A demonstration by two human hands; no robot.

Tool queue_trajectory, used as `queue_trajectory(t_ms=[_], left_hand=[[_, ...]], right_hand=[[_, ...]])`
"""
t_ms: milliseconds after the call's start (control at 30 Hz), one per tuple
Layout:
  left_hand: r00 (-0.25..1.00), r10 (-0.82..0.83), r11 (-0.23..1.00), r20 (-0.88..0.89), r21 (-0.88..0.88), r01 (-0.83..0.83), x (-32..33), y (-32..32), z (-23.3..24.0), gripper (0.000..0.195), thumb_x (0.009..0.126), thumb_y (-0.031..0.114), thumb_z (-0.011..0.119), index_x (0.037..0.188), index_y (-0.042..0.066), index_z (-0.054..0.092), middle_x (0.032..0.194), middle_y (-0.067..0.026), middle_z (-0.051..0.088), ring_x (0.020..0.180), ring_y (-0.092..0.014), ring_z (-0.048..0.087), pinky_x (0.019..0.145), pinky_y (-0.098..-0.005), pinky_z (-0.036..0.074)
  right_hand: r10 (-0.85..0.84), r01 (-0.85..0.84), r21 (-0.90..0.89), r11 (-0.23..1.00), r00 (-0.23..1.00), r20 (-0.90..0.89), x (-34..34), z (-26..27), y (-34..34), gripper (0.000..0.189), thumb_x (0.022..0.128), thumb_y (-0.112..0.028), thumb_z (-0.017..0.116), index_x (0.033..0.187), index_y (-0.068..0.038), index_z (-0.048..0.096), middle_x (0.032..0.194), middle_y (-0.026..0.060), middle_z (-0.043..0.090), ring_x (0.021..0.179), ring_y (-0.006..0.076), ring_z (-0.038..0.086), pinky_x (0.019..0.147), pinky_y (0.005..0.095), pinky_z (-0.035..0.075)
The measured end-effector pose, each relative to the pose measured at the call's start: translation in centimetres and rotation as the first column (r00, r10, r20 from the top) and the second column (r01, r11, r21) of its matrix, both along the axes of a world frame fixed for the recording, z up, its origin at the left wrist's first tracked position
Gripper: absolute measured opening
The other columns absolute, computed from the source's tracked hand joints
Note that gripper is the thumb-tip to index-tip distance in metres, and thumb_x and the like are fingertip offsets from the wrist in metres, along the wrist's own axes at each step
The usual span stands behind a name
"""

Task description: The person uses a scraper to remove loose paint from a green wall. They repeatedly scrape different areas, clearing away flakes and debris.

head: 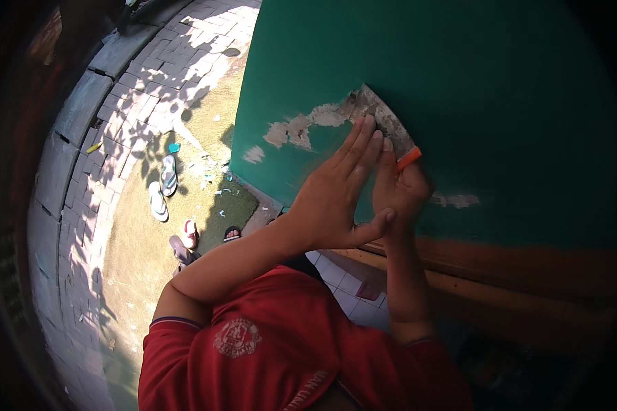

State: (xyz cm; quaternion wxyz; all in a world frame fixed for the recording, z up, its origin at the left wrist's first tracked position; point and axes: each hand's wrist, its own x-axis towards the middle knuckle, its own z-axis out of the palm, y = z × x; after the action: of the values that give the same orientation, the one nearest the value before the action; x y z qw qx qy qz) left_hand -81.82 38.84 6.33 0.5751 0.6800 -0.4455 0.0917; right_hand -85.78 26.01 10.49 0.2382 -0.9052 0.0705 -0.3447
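Note:
In front of me is a green painted wall (468,103) with pale bare patches (298,128) where the paint is gone. My right hand (403,192) grips a wide metal scraper (383,120) by its orange end, and the blade lies on the wall at the right end of the patches. My left hand (339,185) rests its extended fingertips on the blade, with its thumb apart and reaching towards my right wrist. Another small bare patch (457,200) shows to the right of my hands.
A brown wooden ledge (493,262) runs below the green surface, above white floor tiles (334,269). On the ground at left, sandals (169,175) and paint flakes (208,178) lie beside block paving (159,67). A sandalled foot (232,234) shows near the wall's corner.

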Motion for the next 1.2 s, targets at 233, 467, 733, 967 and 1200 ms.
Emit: queue_trajectory(t_ms=[233, 467, 733, 967, 1200], left_hand=[[0.998, 0.019, 0.998, -0.051, -0.062, -0.022, 0.3, 0.6, 0.0, 0.092, 0.089, 0.040, 0.064, 0.153, -0.012, 0.023, 0.159, -0.0374, 0.018, 0.148, -0.051, 0.025, 0.118, -0.0498, 0.031], [0.995, 0.059, 0.997, -0.080, -0.045, -0.062, 0.3, 0.4, -0.4, 0.092, 0.090, 0.040, 0.065, 0.153, -0.012, 0.022, 0.159, -0.0380, 0.018, 0.147, -0.051, 0.027, 0.117, -0.0493, 0.033], [0.978, 0.081, 0.997, -0.193, 0.002, -0.082, 0.3, 1.2, -2.0, 0.091, 0.092, 0.041, 0.062, 0.153, -0.013, 0.020, 0.159, -0.0376, 0.019, 0.147, -0.050, 0.027, 0.119, -0.0481, 0.030], [0.954, 0.171, 0.984, -0.248, 0.096, -0.151, -0.3, 3.9, -6.7, 0.085, 0.095, 0.036, 0.059, 0.155, -0.009, 0.020, 0.161, -0.0340, 0.020, 0.150, -0.049, 0.022, 0.120, -0.0490, 0.027], [0.968, 0.245, 0.969, 0.046, -0.004, -0.246, 1.2, 1.9, -3.7, 0.076, 0.097, 0.033, 0.056, 0.155, -0.005, 0.026, 0.162, -0.0308, 0.021, 0.151, -0.046, 0.021, 0.121, -0.0541, 0.023]], right_hand=[[-0.009, -0.002, -0.162, 0.987, 0.997, -0.072, 0.5, 1.4, 0.8, 0.015, 0.100, -0.007, 0.063, 0.093, 0.006, 0.069, 0.083, 0.0054, 0.069, 0.075, 0.0059, 0.061, 0.062, 0.0264, 0.050], [0.068, -0.072, -0.046, 0.996, 0.994, -0.083, 2.0, 0.3, 0.3, 0.015, 0.097, -0.010, 0.068, 0.094, 0.004, 0.069, 0.078, 0.0084, 0.069, 0.070, 0.0079, 0.061, 0.061, 0.0279, 0.050], [0.117, -0.130, -0.081, 0.988, 0.982, -0.148, 2.6, -0.7, 0.9, 0.007, 0.092, -0.006, 0.067, 0.094, 0.001, 0.068, 0.076, 0.0149, 0.065, 0.065, 0.0319, 0.065, 0.058, 0.0397, 0.051], [0.209, -0.220, -0.003, 0.975, 0.932, -0.296, 2.8, -5.1, 2.2, 0.009, 0.093, -0.008, 0.067, 0.098, -0.001, 0.066, 0.081, 0.0160, 0.066, 0.070, 0.0353, 0.067, 0.060, 0.0409, 0.053], [0.147, -0.118, 0.191, 0.974, 0.978, -0.145, -2.6, -3.5, -0.6, 0.013, 0.095, -0.009, 0.069, 0.097, 0.003, 0.067, 0.081, 0.0133, 0.072, 0.072, 0.0248, 0.073, 0.062, 0.0363, 0.056]])
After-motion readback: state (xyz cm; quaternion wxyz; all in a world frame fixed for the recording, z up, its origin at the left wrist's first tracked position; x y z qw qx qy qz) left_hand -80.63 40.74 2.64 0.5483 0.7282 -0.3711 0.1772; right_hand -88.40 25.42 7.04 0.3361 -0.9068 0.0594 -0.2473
